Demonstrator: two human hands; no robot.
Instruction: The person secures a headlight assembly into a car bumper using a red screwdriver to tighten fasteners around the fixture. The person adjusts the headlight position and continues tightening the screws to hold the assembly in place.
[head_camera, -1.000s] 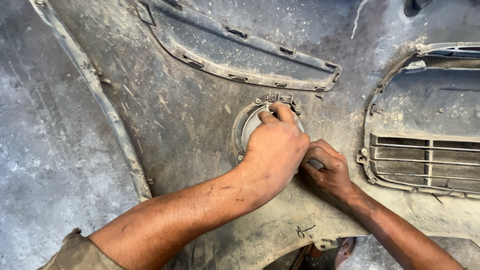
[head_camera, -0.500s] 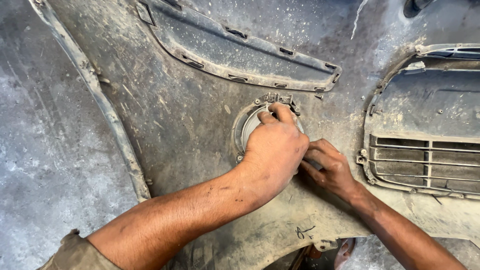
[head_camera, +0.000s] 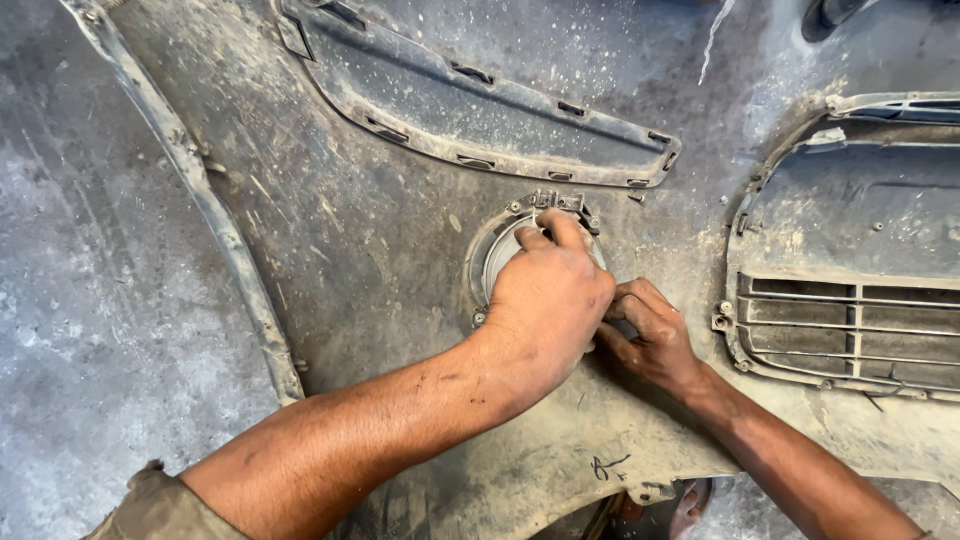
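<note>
The round lamp housing (head_camera: 497, 262) sits in the middle of the dusty bumper panel (head_camera: 380, 230), which lies flat on the concrete floor (head_camera: 90, 300); its open face points up at me. My left hand (head_camera: 548, 305) covers it, palm down, fingers curled around its rim. My right hand (head_camera: 648, 335) is bunched narrow against the housing's right edge; its grasp cannot be determined. A slatted grille (head_camera: 850, 325) lies farther right.

A dusty grey bumper panel (head_camera: 380, 250) is seen lying inside-up on a concrete floor (head_camera: 90, 300). The round lamp housing (head_camera: 500, 255) at its middle is covered by the left hand (head_camera: 548, 305), fingers curled over its rim. The right hand (head_camera: 648, 335) is pressed just beside it. A slatted grille (head_camera: 850, 325) is set at the right.
</note>
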